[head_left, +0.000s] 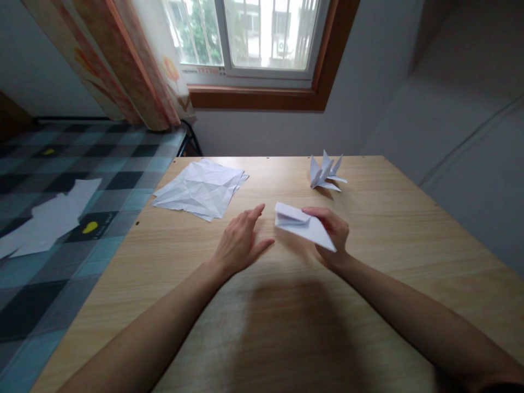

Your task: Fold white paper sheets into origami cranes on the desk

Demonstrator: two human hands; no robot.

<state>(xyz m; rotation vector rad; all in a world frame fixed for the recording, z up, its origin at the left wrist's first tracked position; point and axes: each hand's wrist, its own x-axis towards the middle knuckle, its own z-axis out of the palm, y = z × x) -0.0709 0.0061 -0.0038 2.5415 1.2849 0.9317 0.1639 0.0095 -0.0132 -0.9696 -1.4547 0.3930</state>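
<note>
My right hand [333, 234] holds a partly folded white paper piece [303, 225] just above the wooden table [286, 305], fingers curled round its right side. My left hand [241, 243] is open, fingers stretched out together, a short way left of the paper and not touching it. A finished white paper model [325, 173] with several pointed flaps stands farther back on the table.
A stack of creased white paper sheets [200, 188] lies at the table's back left. Left of the table is a bed with a checked cover [53, 158] and loose white paper [45, 215]. A window and curtain are behind; a wall runs along the right.
</note>
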